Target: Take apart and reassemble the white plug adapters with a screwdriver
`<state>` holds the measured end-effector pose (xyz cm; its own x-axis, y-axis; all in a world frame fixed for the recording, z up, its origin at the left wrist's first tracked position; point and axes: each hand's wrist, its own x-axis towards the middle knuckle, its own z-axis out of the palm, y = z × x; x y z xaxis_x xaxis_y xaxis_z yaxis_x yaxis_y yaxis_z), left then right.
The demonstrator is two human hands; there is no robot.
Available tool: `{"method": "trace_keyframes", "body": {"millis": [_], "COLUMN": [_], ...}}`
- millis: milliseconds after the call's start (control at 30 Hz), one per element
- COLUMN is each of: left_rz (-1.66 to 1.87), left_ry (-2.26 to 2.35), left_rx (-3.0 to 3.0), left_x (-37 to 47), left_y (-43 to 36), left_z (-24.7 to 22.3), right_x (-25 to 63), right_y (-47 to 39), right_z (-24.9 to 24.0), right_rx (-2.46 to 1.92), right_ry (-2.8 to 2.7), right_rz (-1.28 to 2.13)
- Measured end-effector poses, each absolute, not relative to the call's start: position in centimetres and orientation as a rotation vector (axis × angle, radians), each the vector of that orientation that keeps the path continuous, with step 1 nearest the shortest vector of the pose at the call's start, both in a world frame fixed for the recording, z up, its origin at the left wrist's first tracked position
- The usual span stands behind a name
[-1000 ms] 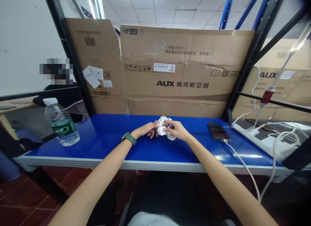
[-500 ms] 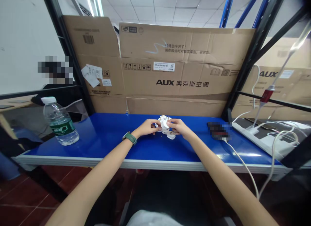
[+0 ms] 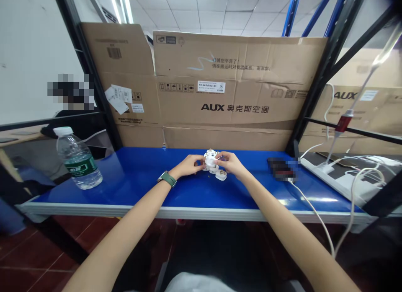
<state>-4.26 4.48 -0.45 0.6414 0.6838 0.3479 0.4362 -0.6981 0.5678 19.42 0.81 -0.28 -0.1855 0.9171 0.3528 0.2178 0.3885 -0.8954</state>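
Note:
My left hand (image 3: 190,165), with a green-strapped watch on its wrist, has its fingers closed on the left side of a rounded white plastic plug part (image 3: 210,161). From the right, my right hand (image 3: 231,163) pinches the same part between thumb and fingers. Behind it are more white plug pieces (image 3: 211,152) with brass-coloured metal bits. Below my right fingers, a loose white plug piece (image 3: 221,175) with metal inside lies on the blue tabletop (image 3: 150,179). My fingers partly hide the held part, and its fine details are too small to make out.
A water bottle (image 3: 80,160) stands at the left. On the right lie a dark phone (image 3: 282,169) with a white cable (image 3: 314,212) and a white power strip (image 3: 326,174). A cardboard sheet (image 3: 188,107) rises along the back. A person (image 3: 73,112) is beyond the left side.
My right fingers have shifted slightly on the white plug part, uncovering more of the loose piece below. The part appears turned a little and somewhat lower.

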Motion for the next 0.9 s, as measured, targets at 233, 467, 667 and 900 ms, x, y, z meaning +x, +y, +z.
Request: {"method": "trace_keyframes", "body": {"millis": [233,467,667,900], "left_rz": [0.786,0.765,0.78,0.817], "left_ry": [0.756,0.681,0.581,0.588], "left_rx": [2.159,2.225,2.119,2.111], "left_x": [-4.45,-4.12,-4.05,-4.02], "left_y": [4.69,4.63,4.86,4.4], "left_z": [-0.23,-0.58,-0.94,-0.61], "right_x": [19.58,19.81,19.47,19.09], "right_y": [1.21,1.11,0.58,0.36], "right_z": [-0.44,-0.51,-0.41,-0.58], "right_rx": [-0.952,-0.747,-0.756,-0.785], "right_ry": [-1.871,-2.144,-2.115,-2.131], "right_rz": [0.309,0.125,0.085,0.165]}}
